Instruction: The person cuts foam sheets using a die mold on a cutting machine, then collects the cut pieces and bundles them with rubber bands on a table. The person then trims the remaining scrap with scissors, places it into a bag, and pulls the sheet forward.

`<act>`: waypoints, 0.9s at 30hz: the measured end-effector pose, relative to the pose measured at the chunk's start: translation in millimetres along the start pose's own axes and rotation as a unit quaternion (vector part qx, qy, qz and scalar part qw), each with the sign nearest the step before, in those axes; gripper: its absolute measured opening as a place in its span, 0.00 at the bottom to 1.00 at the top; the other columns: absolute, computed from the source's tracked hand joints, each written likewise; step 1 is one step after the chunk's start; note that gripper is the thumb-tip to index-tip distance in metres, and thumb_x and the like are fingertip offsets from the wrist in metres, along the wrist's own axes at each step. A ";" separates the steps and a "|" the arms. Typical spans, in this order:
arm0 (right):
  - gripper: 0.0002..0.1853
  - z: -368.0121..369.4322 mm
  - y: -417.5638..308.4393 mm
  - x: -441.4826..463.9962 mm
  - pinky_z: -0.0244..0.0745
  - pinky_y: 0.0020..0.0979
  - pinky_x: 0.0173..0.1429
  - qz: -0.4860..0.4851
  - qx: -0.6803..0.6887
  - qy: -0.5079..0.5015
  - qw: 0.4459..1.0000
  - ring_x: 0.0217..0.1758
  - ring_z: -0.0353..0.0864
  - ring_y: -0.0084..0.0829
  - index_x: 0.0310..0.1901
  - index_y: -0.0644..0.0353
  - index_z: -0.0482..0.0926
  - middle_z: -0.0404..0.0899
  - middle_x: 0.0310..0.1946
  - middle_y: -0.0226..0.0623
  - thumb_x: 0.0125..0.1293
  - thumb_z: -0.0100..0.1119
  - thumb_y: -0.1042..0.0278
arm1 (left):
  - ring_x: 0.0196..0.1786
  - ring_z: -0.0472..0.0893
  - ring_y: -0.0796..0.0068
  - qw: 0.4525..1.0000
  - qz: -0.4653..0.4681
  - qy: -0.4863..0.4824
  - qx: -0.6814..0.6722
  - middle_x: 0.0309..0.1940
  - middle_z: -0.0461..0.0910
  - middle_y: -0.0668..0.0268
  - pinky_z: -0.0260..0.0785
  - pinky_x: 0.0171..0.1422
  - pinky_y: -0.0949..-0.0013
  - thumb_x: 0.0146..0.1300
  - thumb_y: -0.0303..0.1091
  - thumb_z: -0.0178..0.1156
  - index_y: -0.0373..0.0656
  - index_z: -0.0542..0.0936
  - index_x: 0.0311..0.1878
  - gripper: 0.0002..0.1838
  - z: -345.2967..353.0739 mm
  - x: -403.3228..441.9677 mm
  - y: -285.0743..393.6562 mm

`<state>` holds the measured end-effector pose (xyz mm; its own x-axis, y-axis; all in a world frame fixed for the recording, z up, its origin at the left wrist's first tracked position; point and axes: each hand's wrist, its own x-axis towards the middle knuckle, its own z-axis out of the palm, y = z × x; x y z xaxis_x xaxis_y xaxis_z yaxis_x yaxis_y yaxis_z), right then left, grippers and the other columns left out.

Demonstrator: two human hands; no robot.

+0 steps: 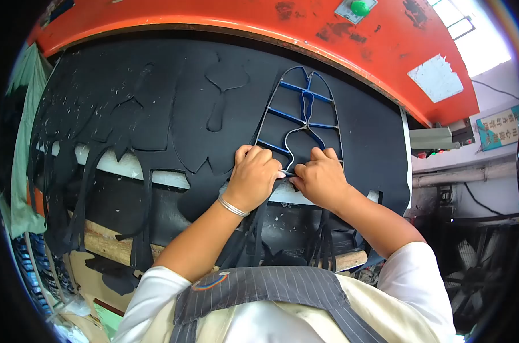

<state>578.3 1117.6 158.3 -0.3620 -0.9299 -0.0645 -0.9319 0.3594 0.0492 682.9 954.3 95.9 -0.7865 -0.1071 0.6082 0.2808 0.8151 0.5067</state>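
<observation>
- Two hands, left hand [252, 177] and right hand [321, 178], pinch the blue-braced frame's [286, 116] near edge.
- Keep it flat on the black sheet [375, 134] (clear of cut outlines [220, 91]).

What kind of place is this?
Likely a die-cutting workshop: a blue-barred cutting die on a black sheet that bears cut outlines, beside an orange machine with a green button.
</observation>
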 end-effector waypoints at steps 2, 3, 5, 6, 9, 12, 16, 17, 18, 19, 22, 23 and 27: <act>0.15 11.4 0.4 -6.1 0.64 0.38 0.49 -0.019 -0.001 0.056 0.998 0.38 0.77 0.36 0.30 0.57 0.80 0.80 0.22 0.35 0.54 0.69 0.53 | 0.43 0.73 0.66 0.999 -0.035 -0.005 0.012 0.30 0.73 0.70 0.57 0.58 0.58 0.55 0.35 0.67 0.47 0.82 0.30 0.05 -1.7 1.6 8.9; 0.15 14.1 -1.1 -9.6 0.64 0.37 0.48 -0.011 0.028 0.062 0.998 0.37 0.79 0.37 0.29 0.57 0.79 0.79 0.22 0.36 0.55 0.69 0.54 | 0.43 0.73 0.66 1.000 -0.027 0.003 0.012 0.30 0.73 0.70 0.57 0.58 0.58 0.55 0.35 0.67 0.47 0.82 0.30 0.05 -1.3 3.2 11.3; 0.16 12.6 1.6 -7.7 0.64 0.37 0.48 -0.003 0.062 0.062 0.996 0.33 0.79 0.38 0.29 0.58 0.79 0.79 0.22 0.37 0.55 0.69 0.52 | 0.44 0.73 0.66 0.996 -0.061 -0.045 0.049 0.31 0.73 0.70 0.56 0.59 0.57 0.55 0.36 0.66 0.48 0.82 0.31 0.05 -0.9 3.2 14.3; 0.17 13.5 3.9 -2.1 0.64 0.38 0.48 0.002 0.075 0.045 0.996 0.31 0.79 0.40 0.29 0.58 0.80 0.78 0.21 0.39 0.56 0.69 0.50 | 0.44 0.73 0.66 0.994 -0.064 -0.068 0.064 0.31 0.74 0.69 0.56 0.58 0.55 0.55 0.36 0.66 0.49 0.82 0.31 0.04 -0.6 4.2 13.5; 0.22 8.7 15.4 14.3 0.65 0.39 0.48 -0.026 0.134 -0.035 0.990 0.30 0.79 0.42 0.25 0.57 0.82 0.79 0.21 0.41 0.57 0.66 0.42 | 0.44 0.73 0.66 0.994 -0.041 -0.081 0.060 0.31 0.73 0.69 0.55 0.58 0.55 0.55 0.34 0.65 0.49 0.82 0.31 0.02 -1.8 5.5 10.5; 0.24 -26.7 20.6 20.2 0.67 0.38 0.52 -0.016 0.097 -0.131 0.987 0.35 0.82 0.44 0.30 0.55 0.85 0.83 0.26 0.42 0.61 0.61 0.38 | 0.43 0.73 0.65 0.999 -0.015 -0.024 0.033 0.32 0.73 0.68 0.55 0.59 0.54 0.56 0.35 0.64 0.49 0.81 0.31 0.02 -9.4 25.8 18.0; 0.25 -65.1 33.5 24.6 0.73 0.47 0.47 -0.006 0.208 -0.224 0.952 0.37 0.81 0.53 0.32 0.60 0.84 0.82 0.28 0.49 0.66 0.57 0.41 | 0.44 0.73 0.63 1.000 -0.001 -0.016 0.010 0.32 0.73 0.67 0.54 0.62 0.53 0.56 0.38 0.65 0.50 0.81 0.32 0.05 -18.7 33.6 23.1; 0.25 -65.4 37.2 30.1 0.73 0.47 0.47 -0.003 0.205 -0.218 0.954 0.37 0.81 0.53 0.32 0.60 0.84 0.82 0.28 0.49 0.66 0.57 0.41 | 0.45 0.73 0.63 1.000 -0.003 -0.022 0.011 0.32 0.73 0.67 0.55 0.63 0.53 0.55 0.39 0.66 0.50 0.82 0.33 0.06 -10.7 22.8 15.4; 0.25 -61.3 43.1 41.0 0.73 0.46 0.46 -0.040 0.188 -0.172 0.966 0.39 0.80 0.51 0.34 0.62 0.83 0.82 0.31 0.50 0.65 0.59 0.42 | 0.46 0.73 0.63 0.998 -0.026 -0.050 0.041 0.32 0.73 0.67 0.55 0.64 0.53 0.54 0.41 0.67 0.50 0.82 0.32 0.08 -5.6 12.8 11.5; 0.25 -57.0 48.8 50.1 0.73 0.45 0.46 -0.073 0.171 -0.132 0.974 0.41 0.80 0.49 0.35 0.63 0.82 0.82 0.34 0.51 0.64 0.62 0.42 | 0.45 0.74 0.63 0.997 0.002 -0.052 0.058 0.31 0.73 0.67 0.57 0.63 0.53 0.54 0.40 0.67 0.49 0.82 0.32 0.07 0.7 6.4 1.7; 0.32 -50.9 60.2 94.7 0.74 0.44 0.53 0.039 0.233 -0.080 0.968 0.51 0.81 0.48 0.47 0.67 0.82 0.83 0.46 0.51 0.66 0.58 0.38 | 0.45 0.74 0.62 0.997 -0.004 -0.056 0.052 0.31 0.73 0.67 0.57 0.63 0.53 0.53 0.38 0.68 0.48 0.82 0.31 0.06 -2.8 10.0 7.4; 0.38 -38.4 60.9 108.5 0.73 0.44 0.56 0.034 0.168 -0.074 0.983 0.52 0.81 0.49 0.50 0.69 0.82 0.83 0.48 0.50 0.63 0.58 0.32 | 0.45 0.74 0.62 0.997 0.003 -0.048 0.053 0.31 0.74 0.67 0.57 0.62 0.52 0.53 0.37 0.68 0.48 0.82 0.31 0.06 -0.7 10.5 6.6; 0.43 -61.7 74.8 156.1 0.75 0.35 0.55 0.108 0.303 -0.262 0.910 0.47 0.82 0.36 0.45 0.68 0.84 0.84 0.41 0.43 0.51 0.66 0.25 | 0.46 0.73 0.59 0.996 0.054 0.067 0.028 0.34 0.74 0.65 0.57 0.62 0.55 0.49 0.33 0.70 0.45 0.83 0.33 0.08 -13.9 39.3 24.7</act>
<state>453.5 994.5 213.4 -0.3513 -0.7253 -0.5921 -0.6223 0.6534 -0.4312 666.6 962.3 140.8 -0.6715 -0.0894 0.7356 0.3254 0.8563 0.4011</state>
